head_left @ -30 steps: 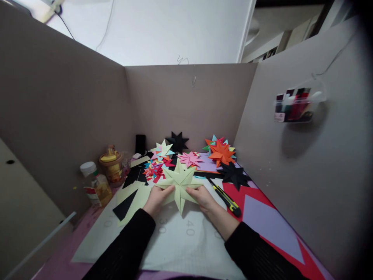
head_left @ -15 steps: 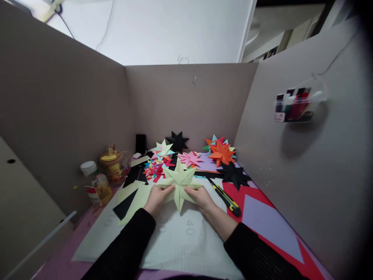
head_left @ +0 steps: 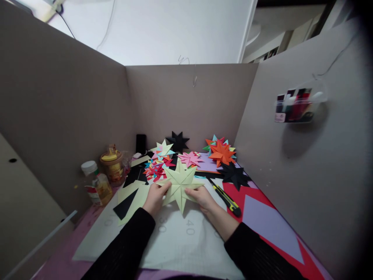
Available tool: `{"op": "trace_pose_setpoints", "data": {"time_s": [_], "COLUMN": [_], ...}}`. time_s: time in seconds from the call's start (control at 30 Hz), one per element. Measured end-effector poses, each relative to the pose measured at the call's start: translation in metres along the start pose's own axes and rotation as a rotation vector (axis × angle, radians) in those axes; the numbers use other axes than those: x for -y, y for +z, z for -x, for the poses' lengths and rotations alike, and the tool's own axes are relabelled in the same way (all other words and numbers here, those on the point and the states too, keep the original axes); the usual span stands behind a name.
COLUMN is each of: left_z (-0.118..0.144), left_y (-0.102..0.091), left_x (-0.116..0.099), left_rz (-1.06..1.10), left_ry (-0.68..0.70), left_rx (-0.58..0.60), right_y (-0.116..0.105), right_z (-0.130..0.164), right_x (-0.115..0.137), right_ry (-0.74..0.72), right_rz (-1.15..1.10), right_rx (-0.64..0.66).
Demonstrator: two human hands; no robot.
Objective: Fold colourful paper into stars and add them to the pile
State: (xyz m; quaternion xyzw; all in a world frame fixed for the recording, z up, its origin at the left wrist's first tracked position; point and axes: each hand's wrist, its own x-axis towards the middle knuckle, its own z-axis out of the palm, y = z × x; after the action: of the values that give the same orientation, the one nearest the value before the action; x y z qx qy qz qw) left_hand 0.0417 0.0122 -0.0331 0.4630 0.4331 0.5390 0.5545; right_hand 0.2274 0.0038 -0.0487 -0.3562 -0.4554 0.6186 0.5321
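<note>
Both my left hand (head_left: 154,198) and right hand (head_left: 201,196) pinch the paper star (head_left: 180,183) by opposite points; it seems light, creasable, best held near the folds.

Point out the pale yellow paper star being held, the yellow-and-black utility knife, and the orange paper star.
Pale yellow folded paper star (head_left: 180,182), head view, on its centre.
Yellow-and-black utility knife (head_left: 225,199), head view, on the middle of its handle.
Orange folded paper star (head_left: 221,153), head view, on its centre.
</note>
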Motion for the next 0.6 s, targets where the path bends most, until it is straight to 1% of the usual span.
{"op": "trace_pose_setpoints", "data": {"time_s": [0.17, 0.27, 0.4, 0.47, 0.5, 0.57, 0.6], "left_z": [0.000, 0.001, -0.005, -0.010, -0.012, -0.014, -0.014], "left_y": [0.003, 0.004, -0.005, -0.014, -0.018, -0.023, -0.024], "left_x": [0.002, 0.002, -0.001, -0.005, -0.007, -0.010, -0.011], "left_rz": [-0.003, -0.005, 0.032, 0.092, 0.130, 0.197, 0.215], "left_ry": [0.061, 0.074, 0.032, 0.010, 0.010, 0.026, 0.032], "left_rx": [-0.019, -0.033, -0.125, -0.192, -0.221, -0.255, -0.247], "right_y": [0.001, 0.002, -0.003, -0.007, -0.010, -0.015, -0.018], "right_z": [0.001, 0.001, -0.003, -0.006, -0.008, -0.009, -0.008], "right_x": [0.001, 0.002, 0.003, 0.003, 0.004, 0.006, 0.008], "right_ry": [-0.006, -0.005, -0.007, -0.029, -0.067, -0.202, -0.295], "right_rz": [0.004, 0.017, 0.033, 0.034, 0.043, 0.119, 0.201], "right_rx": [-0.002, 0.001, -0.026, -0.086, -0.140, -0.291, -0.367]}}
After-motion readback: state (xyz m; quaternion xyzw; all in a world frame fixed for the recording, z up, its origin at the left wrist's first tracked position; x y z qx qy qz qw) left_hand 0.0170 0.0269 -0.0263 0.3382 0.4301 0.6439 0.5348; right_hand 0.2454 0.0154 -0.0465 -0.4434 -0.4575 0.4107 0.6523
